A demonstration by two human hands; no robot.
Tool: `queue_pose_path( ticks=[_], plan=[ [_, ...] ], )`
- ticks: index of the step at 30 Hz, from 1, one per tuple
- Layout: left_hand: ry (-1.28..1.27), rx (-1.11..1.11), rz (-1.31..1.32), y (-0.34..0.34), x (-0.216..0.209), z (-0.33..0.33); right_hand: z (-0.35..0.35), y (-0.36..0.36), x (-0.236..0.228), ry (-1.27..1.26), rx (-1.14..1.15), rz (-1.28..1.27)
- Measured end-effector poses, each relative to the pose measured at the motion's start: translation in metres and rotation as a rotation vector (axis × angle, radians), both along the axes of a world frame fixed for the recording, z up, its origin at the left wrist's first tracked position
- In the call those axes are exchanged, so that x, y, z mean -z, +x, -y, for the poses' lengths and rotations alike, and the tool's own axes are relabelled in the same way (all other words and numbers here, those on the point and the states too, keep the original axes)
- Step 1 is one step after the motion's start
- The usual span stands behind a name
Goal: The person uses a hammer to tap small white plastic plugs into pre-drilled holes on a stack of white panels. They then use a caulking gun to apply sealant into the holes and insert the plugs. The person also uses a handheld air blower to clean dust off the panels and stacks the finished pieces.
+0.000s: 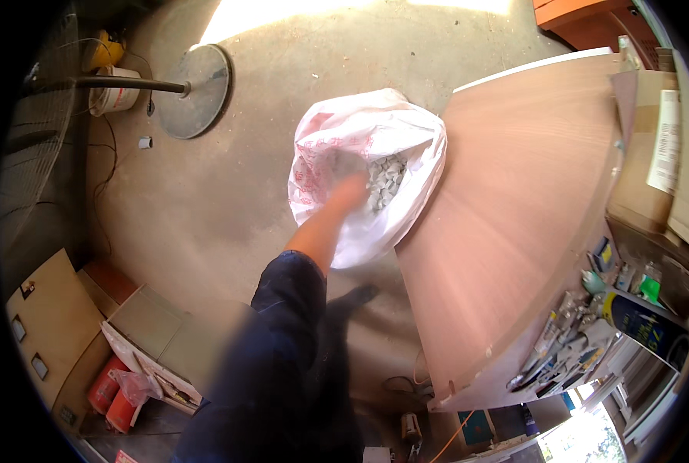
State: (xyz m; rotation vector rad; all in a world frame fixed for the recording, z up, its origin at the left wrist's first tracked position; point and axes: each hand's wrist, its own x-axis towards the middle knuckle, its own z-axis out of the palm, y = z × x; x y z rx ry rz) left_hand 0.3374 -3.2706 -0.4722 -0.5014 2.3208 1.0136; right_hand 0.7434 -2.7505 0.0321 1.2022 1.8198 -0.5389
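A white woven sack (pixel 420 166) with red print stands on the floor, its mouth wide and the rim folded loosely. Inside lie many small grey-white chunky pieces (pixel 387 181). My left hand (pixel 349 194) reaches down into the mouth of the sack, beside the pieces. Motion smears it and its fingers do not show clearly, so whether it grips anything is hidden. A dark blue sleeve (pixel 290 297) covers that arm. My right hand is out of view.
A wooden-topped table (pixel 514 177) adjoins the sack on the right, with hand tools (pixel 564 339) and a dark can (pixel 645 328) along its edge. At left stand a fan's round base (pixel 198 92) and a white bucket (pixel 114 91). Red cylinders (pixel 120 409) lie lower left.
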Motion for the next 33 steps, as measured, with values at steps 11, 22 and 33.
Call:
queue_pose_path(
  ticks=[11,22,33],
  plan=[
    [-0.399,0.211,-0.061,0.024,0.111,-0.025,0.028,0.017,-0.019,0.06,0.103,0.176],
    [0.953,-0.682,0.265,0.024,0.1,0.032,-0.006,0.038,0.015,0.071,-0.071,0.204],
    [1.461,-0.852,0.507,0.015,0.05,0.055,0.027,-0.015,0.017,0.075,-0.002,0.273]
  ],
)
